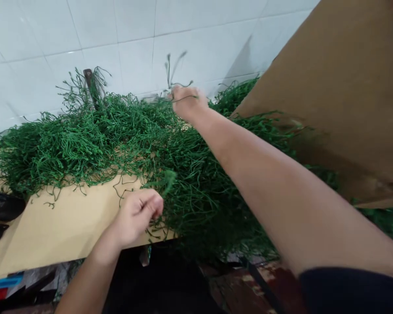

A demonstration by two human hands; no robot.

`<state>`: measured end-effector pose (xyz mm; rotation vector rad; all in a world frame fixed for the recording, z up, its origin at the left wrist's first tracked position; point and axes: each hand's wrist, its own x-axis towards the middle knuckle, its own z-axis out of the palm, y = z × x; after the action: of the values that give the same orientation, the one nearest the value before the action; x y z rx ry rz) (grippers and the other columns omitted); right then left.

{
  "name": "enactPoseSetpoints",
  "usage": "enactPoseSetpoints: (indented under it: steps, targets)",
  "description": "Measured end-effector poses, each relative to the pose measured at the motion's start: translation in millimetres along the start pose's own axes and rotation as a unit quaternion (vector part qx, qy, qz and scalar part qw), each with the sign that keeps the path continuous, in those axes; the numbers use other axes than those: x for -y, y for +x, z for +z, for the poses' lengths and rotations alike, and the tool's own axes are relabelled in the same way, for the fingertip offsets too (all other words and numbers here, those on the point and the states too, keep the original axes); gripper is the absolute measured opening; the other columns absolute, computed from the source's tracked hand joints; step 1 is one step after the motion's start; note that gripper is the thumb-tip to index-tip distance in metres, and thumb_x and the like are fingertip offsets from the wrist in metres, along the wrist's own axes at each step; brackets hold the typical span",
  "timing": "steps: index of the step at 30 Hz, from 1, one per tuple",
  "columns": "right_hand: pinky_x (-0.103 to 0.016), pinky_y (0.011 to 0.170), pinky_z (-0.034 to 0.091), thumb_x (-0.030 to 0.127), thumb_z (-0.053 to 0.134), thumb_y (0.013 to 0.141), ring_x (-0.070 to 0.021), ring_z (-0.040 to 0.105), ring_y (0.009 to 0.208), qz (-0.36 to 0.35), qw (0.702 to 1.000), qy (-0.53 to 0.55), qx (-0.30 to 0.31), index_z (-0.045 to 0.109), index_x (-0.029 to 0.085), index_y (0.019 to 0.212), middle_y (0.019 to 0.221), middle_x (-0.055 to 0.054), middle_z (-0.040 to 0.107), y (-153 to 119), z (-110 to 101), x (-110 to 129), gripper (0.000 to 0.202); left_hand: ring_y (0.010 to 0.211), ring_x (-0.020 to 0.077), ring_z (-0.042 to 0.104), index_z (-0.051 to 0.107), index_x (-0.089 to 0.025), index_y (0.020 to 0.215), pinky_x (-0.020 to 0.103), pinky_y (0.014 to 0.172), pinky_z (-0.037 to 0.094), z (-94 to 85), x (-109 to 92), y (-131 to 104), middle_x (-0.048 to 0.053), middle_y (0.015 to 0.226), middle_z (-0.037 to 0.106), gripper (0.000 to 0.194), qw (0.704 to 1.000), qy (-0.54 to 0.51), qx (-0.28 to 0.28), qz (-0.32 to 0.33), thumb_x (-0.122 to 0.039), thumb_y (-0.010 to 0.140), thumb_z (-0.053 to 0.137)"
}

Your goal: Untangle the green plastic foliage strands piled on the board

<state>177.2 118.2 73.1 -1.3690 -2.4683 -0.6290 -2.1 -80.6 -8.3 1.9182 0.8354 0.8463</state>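
A large tangled heap of thin green strands (81, 139) with small knobbed ends spreads across a cardboard sheet (62, 222). My left hand (137, 218) is closed in a pinch just above the sheet, at the near side of the heap. A blurred green tuft (169, 179) sticks out past its fingers, seemingly held by them. Farther off, near the tiled wall, my right hand (189, 104) is closed around a few green strands (169, 72), which stand up and stick out sideways from it. Its fingertips are partly hidden and blurred.
White wall tiles (134, 56) rise behind the heap. A big cardboard panel (340, 87) leans at the right. An upright brown strip (90, 85) pokes out of the strands. A black cylindrical object (3, 207) lies at the left edge, with blue and red items (3, 283) below.
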Motion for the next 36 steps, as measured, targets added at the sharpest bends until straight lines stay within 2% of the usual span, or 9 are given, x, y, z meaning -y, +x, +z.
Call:
enactPoseSetpoints:
  steps: [5,11,15,21,24,27,30,33,36]
  targets:
    - [-0.028,0.067,0.035,0.025,0.032,0.090,-0.0171,0.056,0.082,0.088,0.996,0.006,0.000,0.053,0.011,0.108,0.096,-0.012,0.063,-6,10,7,0.031,0.063,0.0104,0.052,0.063,-0.016,0.071,0.024,0.064,0.040,4.8,15,32,0.001,0.063,0.056,0.030,0.996,0.085,0.027,0.029,-0.031,0.089,0.044]
    - [-0.031,0.069,0.038,0.025,0.034,0.090,-0.0213,0.058,0.087,0.102,0.995,0.017,0.011,0.050,0.014,0.118,0.110,-0.013,0.059,-11,17,15,0.034,0.056,0.0101,0.052,0.067,-0.016,0.081,0.024,0.058,0.042,4.9,33,45,0.000,0.059,0.057,0.029,0.993,-0.031,-0.114,-0.010,-0.038,0.086,0.050]
    - [-0.032,0.073,0.039,0.028,0.033,0.092,-0.0221,0.058,0.091,0.100,0.994,0.036,0.015,0.050,0.015,0.118,0.109,-0.012,0.059,-14,15,17,0.033,0.058,0.0104,0.054,0.068,-0.016,0.083,0.025,0.060,0.046,2.1,35,46,0.002,0.063,0.061,0.027,0.989,-0.008,-0.146,0.018,-0.037,0.086,0.052]
    - [-0.033,0.077,0.040,0.035,0.028,0.095,-0.0228,0.058,0.094,0.096,0.994,0.045,0.021,0.050,0.013,0.117,0.107,-0.014,0.059,-17,14,16,0.038,0.084,0.0173,0.063,0.068,-0.019,0.099,0.033,0.078,0.049,8.1,38,44,0.006,0.090,0.069,0.027,0.981,0.177,-0.050,0.068,-0.038,0.086,0.053]
    - [-0.032,0.074,0.039,0.038,0.028,0.095,-0.0229,0.058,0.091,0.073,0.996,0.037,0.025,0.051,0.012,0.116,0.105,-0.013,0.059,-20,12,19,0.040,0.093,0.0200,0.061,0.067,-0.021,0.098,0.036,0.084,0.048,-7.4,34,45,0.007,0.097,0.068,0.029,0.965,0.244,-0.052,0.076,-0.043,0.082,0.058]
    - [-0.030,0.068,0.036,0.037,0.030,0.095,-0.0214,0.058,0.086,0.040,0.998,0.033,0.035,0.053,0.013,0.117,0.106,-0.013,0.058,-25,12,24,0.040,0.085,0.0170,0.060,0.067,-0.020,0.088,0.031,0.078,0.048,-35.3,24,51,0.005,0.088,0.066,0.025,0.949,0.242,-0.188,0.068,-0.041,0.084,0.054]
    - [-0.029,0.062,0.031,0.031,0.030,0.094,-0.0192,0.058,0.080,0.003,0.999,0.025,0.035,0.054,0.015,0.117,0.108,-0.013,0.059,-30,12,30,0.037,0.101,0.0209,0.056,0.062,-0.019,0.104,0.033,0.083,0.048,-61.4,19,66,0.009,0.109,0.061,0.035,0.911,0.278,-0.294,0.074,-0.044,0.080,0.059]
    - [-0.030,0.058,0.026,0.023,0.030,0.092,-0.0177,0.057,0.076,-0.019,0.999,0.012,0.031,0.055,0.016,0.117,0.107,-0.012,0.059,-34,9,37,0.036,0.120,0.0277,0.046,0.052,-0.017,0.121,0.041,0.100,0.039,-77.0,28,86,0.013,0.126,0.051,0.058,0.886,0.334,-0.310,0.087,-0.047,0.074,0.064]
    - [-0.030,0.057,0.025,0.020,0.029,0.091,-0.0168,0.056,0.074,-0.039,0.998,0.007,0.042,0.055,0.016,0.115,0.105,-0.012,0.059,-38,5,42,0.035,0.111,0.0258,0.051,0.051,-0.015,0.122,0.042,0.099,0.040,-80.5,41,99,0.013,0.115,0.055,0.050,0.898,0.345,-0.266,0.055,-0.040,0.079,0.058]
